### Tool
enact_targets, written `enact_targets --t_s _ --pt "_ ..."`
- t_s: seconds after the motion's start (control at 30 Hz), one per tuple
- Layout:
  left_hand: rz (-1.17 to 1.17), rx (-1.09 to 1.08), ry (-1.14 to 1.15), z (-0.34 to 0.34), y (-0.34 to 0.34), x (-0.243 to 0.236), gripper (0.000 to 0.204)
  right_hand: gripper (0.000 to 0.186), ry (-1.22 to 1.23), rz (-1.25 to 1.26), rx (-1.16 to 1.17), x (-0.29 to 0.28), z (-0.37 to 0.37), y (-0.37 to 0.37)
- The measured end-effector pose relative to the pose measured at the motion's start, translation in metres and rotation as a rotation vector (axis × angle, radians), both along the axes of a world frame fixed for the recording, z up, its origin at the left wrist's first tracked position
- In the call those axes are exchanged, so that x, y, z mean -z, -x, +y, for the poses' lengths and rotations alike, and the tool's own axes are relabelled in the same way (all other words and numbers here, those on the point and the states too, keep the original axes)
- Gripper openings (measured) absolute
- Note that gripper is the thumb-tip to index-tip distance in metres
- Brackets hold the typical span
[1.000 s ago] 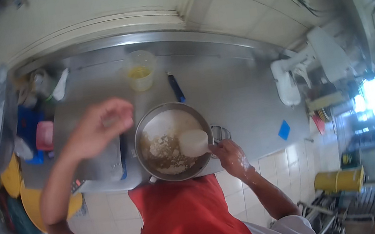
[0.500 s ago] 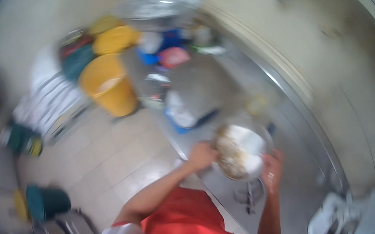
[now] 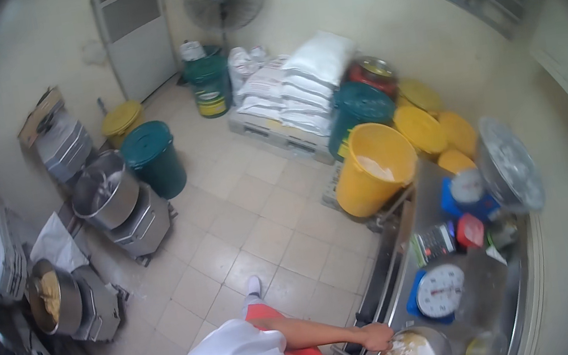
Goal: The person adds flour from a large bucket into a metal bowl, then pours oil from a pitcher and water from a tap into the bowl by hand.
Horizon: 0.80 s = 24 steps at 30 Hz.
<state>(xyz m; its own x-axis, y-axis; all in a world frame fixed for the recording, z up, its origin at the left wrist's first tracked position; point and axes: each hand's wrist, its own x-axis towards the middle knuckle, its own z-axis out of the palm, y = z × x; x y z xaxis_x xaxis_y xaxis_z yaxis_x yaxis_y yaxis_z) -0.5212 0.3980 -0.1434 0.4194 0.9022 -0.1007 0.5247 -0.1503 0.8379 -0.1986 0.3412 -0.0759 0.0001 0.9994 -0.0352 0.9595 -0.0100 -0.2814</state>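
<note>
Clasping the rim of a round grey metal pan (image 3: 442, 349) with your left hand (image 3: 377, 338), you stand beside a steel counter (image 3: 477, 282).

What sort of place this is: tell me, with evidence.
Probably a bakery kitchen: a floor mixer holding apparent dough, stacked white sacks, and a dial scale on the metal counter.

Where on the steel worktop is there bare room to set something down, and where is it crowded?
Bare: the worktop patch between the nearer dial scale, the yellowish container and the wall. Crowded: the far end, where red tub, second scale and large bowl bunch together, and the near end, where the left hand grips the pot.
</note>
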Motion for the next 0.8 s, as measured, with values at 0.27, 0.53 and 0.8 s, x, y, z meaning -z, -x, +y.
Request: enact_targets --t_s 0.27,0.53,0.8 --pt "0.036 -0.224 0.019 -0.002 0.266 0.044 0.033 0.031 0.153 0.123 -0.182 0.079 0.052 0.228" --pt "0.022 -0.452 -0.006 0.034 0.584 0.022 0.028 0.028 0.305 0.174 -0.165 -0.005 0.118 0.605" --pt "0.036 -0.994 0.029 -0.004 0.885 0.049 0.027 0.026 0.147 0.356 -1.122 0.112 0.325 0.948"
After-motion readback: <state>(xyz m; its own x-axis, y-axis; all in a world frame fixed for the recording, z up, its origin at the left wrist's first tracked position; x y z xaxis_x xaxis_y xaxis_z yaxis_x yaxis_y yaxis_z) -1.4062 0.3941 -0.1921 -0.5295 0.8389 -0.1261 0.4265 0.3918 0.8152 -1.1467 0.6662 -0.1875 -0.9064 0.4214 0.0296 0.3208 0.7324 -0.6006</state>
